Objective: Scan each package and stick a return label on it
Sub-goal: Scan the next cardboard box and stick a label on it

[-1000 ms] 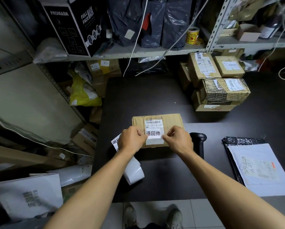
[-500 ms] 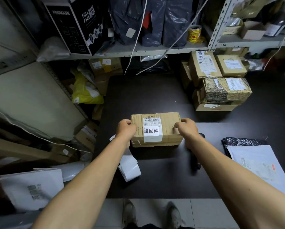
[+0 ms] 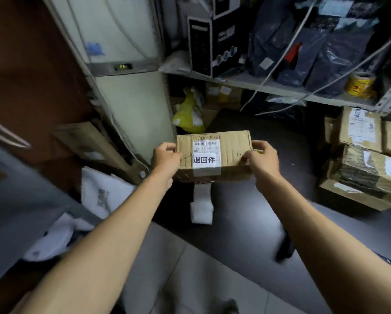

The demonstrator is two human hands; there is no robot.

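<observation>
A brown cardboard package [image 3: 230, 146] hangs in the air above the left end of the dark table [image 3: 258, 200]. A white return label [image 3: 204, 160] with black characters is stuck on its top, below a barcode sticker. My left hand [image 3: 166, 156] grips the package's left end and my right hand [image 3: 261, 158] grips its right end. A roll of white labels [image 3: 201, 208] lies on the table below the package. The black scanner [image 3: 285, 248] lies blurred under my right forearm.
Several taped cardboard boxes [image 3: 369, 159] are stacked at the table's right. A metal shelf [image 3: 269, 87] above holds dark bags, a black box and a yellow tape roll [image 3: 360, 85]. White mailers [image 3: 104, 196] and cartons lie on the floor at left beside a tall white appliance [image 3: 131, 98].
Both hands left the label, took the package by its ends and lifted it off the table toward the left. My view swung left with it.
</observation>
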